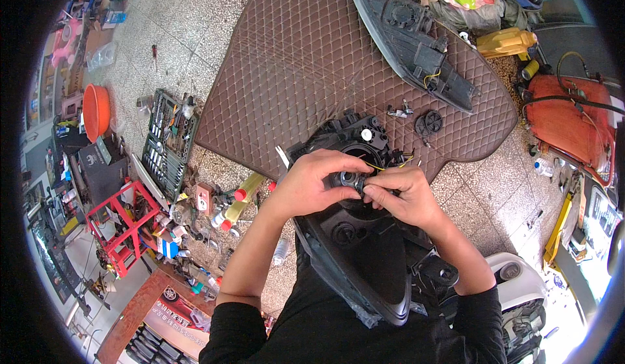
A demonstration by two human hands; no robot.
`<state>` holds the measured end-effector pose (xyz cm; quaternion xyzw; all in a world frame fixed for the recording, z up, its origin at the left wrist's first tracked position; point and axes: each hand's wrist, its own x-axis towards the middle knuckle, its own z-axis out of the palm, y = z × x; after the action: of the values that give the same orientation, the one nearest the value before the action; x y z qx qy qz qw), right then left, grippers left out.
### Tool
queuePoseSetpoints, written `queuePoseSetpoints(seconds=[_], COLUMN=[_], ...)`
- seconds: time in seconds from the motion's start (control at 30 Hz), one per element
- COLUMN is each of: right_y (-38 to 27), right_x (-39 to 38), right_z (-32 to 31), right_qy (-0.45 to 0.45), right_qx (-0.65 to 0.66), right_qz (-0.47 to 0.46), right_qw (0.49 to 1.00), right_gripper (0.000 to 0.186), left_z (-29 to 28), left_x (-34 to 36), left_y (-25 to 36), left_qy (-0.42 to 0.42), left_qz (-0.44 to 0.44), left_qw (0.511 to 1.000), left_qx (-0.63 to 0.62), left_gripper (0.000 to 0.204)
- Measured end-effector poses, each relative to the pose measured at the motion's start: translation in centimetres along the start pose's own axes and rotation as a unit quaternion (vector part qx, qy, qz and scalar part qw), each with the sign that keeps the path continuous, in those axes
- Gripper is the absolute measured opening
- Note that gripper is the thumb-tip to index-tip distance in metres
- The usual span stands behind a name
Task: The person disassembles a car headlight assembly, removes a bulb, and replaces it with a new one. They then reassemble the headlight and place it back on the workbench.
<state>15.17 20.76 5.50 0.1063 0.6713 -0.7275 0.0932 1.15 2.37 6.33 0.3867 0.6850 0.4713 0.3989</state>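
A black car headlight housing (348, 243), its back side facing up, rests across my lap. Around a round grey fitting (352, 180) in the housing's opening, my left hand (317, 180) curls its thumb and fingers from the left. From the right, my right hand (405, 196) pinches at the edge of the same fitting; its fingertips hide whatever small part is between them. A thin yellow wire (398, 165) runs past the fingertips. Just beyond the hands, a white round knob (366, 134) stands out on the housing.
A brown quilted mat (293, 71) holds a second headlight (410, 32), a round black cap (429, 124) and a small metal piece (401, 110). To the left lie an open socket set (168, 142), a red metal frame (124, 227) and bottles. An orange-red tank (569, 116) stands right.
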Motion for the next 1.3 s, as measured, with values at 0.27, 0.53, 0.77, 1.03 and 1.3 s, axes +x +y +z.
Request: queuePoseSetpoints(seconds=[0.27,0.53,0.77,1.03,1.3], right_y=[1.5,2.4,2.8,3.4,3.2], right_x=[-0.1,1.8,2.6,3.1,3.2], right_z=[0.2,1.0,1.7,1.8,2.3], right_qy=[0.011,-0.043,-0.06,-0.065,-0.049], right_qx=[-0.091,-0.233,-0.27,-0.305,-0.306], right_qz=[0.062,0.05,0.038,0.007,0.02], right_qw=[0.994,0.97,0.96,0.95,0.95], right_gripper=[0.012,0.018,0.014,0.013,0.012], left_z=[-0.1,0.3,0.3,0.2,0.3], left_x=[0.1,0.1,0.0,0.1,0.3], left_y=[0.4,0.0,-0.2,-0.2,-0.2], left_qy=[0.059,0.064,0.063,0.061,0.069], left_qz=[-0.029,-0.03,-0.017,-0.023,-0.012], left_qw=[0.998,0.997,0.998,0.998,0.997], left_qx=[-0.022,-0.038,-0.026,-0.02,-0.018], left_gripper=[0.041,0.041,0.04,0.041,0.042])
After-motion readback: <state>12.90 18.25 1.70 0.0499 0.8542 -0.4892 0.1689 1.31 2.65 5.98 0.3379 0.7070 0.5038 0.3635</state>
